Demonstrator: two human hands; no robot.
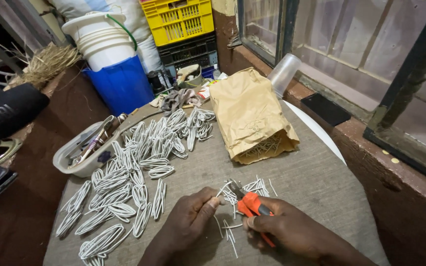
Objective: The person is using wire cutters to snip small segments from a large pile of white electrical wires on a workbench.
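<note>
1. The short white wire piece (224, 187) lies near the front edge of the bench (316, 192), between the two hands. Its long way runs slanting, from the left hand up toward the plier tips.
2. The left hand (192, 219) is nearer to it. Its fingertips pinch the lower end of the wire piece.
3. The right hand (284, 227) is curled tight around the orange handles of the pliers (249, 203). The plier tips point up and left, just beside the wire piece. I cannot tell if they bite it.
4. More cut white bits (230, 229) lie scattered on the bench between and under the hands.
5. Many white wire loops (134, 167) lie spread over the left half of the bench, well apart from the hands.
6. A brown paper bag (247, 116) lies near the back edge, its mouth open toward the hands.
7. A grey tray of tools (82, 150) sits at the left edge.
</note>
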